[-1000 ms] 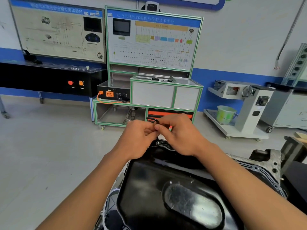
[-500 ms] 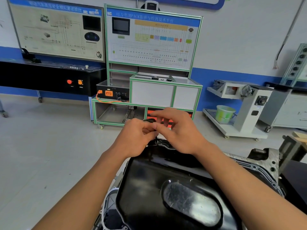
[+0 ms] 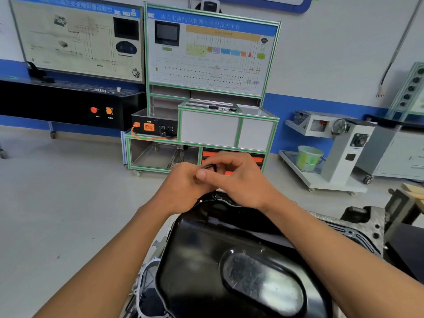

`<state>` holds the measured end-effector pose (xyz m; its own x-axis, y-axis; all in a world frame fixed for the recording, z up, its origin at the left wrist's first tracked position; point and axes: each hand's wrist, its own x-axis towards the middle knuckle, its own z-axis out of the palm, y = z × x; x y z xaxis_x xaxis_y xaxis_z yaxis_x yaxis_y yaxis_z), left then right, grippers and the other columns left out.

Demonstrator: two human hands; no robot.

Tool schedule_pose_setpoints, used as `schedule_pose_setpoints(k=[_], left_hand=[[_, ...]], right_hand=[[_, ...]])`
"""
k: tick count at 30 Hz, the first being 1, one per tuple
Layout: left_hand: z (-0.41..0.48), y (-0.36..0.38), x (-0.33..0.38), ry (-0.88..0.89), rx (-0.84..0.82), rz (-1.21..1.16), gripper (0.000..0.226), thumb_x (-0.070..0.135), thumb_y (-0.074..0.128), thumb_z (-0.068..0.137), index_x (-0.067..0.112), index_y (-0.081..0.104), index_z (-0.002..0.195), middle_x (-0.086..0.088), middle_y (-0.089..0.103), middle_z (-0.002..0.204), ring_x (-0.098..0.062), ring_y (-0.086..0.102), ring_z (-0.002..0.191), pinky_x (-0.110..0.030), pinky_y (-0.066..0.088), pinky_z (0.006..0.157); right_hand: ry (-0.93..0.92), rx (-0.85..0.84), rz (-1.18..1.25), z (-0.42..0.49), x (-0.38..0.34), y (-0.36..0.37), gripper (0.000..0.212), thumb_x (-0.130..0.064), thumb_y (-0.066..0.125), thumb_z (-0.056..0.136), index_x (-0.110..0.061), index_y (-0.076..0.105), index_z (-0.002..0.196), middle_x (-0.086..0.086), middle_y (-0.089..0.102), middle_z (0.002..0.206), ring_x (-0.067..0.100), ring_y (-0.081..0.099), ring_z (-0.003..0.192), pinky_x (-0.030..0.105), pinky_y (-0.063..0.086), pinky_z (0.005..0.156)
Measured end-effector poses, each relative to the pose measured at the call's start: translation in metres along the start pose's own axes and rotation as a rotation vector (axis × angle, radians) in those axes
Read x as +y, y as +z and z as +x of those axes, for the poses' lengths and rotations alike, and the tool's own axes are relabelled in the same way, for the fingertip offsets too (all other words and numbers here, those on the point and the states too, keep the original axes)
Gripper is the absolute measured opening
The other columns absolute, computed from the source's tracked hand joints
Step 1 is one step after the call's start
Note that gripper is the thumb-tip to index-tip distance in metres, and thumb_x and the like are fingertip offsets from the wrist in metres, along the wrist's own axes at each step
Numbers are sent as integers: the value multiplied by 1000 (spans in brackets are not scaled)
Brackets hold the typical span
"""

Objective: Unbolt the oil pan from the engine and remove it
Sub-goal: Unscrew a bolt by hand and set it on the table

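Observation:
The black oil pan (image 3: 229,260) lies bottom-up on the grey engine block (image 3: 371,228), filling the lower middle of the view. Both my hands meet just above the pan's far rim. My left hand (image 3: 183,187) has its fingers curled under. My right hand (image 3: 236,180) lies against it, thumb pointing left, fingers curled over a small dark looped part (image 3: 211,166) that shows between the two hands. What the part is I cannot tell. A bolt hole in the pan flange (image 3: 214,195) shows right below the hands.
A green-framed training bench (image 3: 206,125) stands on the floor beyond the engine. A black console (image 3: 68,106) is at the left. A grey wheeled stand (image 3: 339,145) with a green bucket (image 3: 308,157) stands at the right. Open grey floor lies to the left.
Both hands have lifted a little off the pan's far rim. The right hand's fingers spread at half a second ago and have curled again over the small dark part.

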<state>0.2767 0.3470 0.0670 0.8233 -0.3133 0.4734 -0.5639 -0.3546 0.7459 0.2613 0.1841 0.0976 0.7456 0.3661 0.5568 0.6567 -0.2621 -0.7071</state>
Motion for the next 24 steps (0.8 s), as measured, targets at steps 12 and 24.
schedule_pose_setpoints(k=[12, 24], left_hand=[[-3, 2, -11, 16, 43, -163, 20, -9, 68, 83, 5, 70, 70, -9, 72, 70, -9, 66, 68, -30, 56, 69], [4, 9, -13, -8, 78, -159, 15, 7, 81, 78, 11, 78, 92, -6, 77, 84, -27, 72, 80, -37, 57, 76]], right_hand=[[144, -84, 17, 6, 5, 6, 23, -3, 55, 99, -7, 69, 117, 0, 70, 72, 6, 65, 65, 21, 53, 71], [111, 72, 166, 12, 23, -5, 25, 5, 82, 75, -17, 72, 69, -13, 66, 68, 8, 54, 63, 19, 45, 63]])
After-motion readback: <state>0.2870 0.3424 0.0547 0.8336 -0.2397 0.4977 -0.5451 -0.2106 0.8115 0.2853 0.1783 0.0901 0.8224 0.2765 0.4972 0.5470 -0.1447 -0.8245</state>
